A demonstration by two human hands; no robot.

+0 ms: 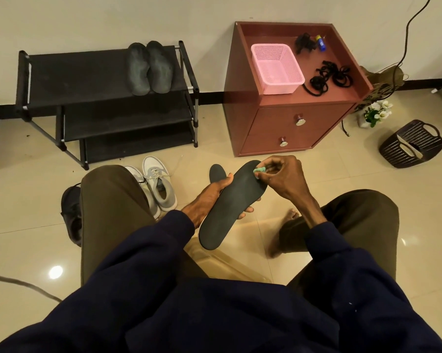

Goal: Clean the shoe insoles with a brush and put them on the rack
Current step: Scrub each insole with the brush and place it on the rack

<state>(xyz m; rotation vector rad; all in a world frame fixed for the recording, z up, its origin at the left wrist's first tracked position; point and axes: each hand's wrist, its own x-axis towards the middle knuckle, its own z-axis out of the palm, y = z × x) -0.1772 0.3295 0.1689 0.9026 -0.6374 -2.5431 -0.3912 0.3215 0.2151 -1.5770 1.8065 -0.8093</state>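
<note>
Left hand (207, 197) grips the black insole (230, 207) at mid-length, thumb on top and fingers curled beneath; right hand (283, 179) pinches a small teal brush (260, 170) against its toe end. A second insole (217, 173) lies on the floor just beyond the left thumb. Two further insoles (150, 67) rest side by side atop the rack (87, 72), with grey sneakers (156, 184) beside the left knee.

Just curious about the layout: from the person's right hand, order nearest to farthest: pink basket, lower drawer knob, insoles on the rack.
1. Lower drawer knob, cabinet front, just beyond the right hand.
2. Pink basket, on the cabinet top.
3. Insoles, on the rack top shelf, far left.
</note>
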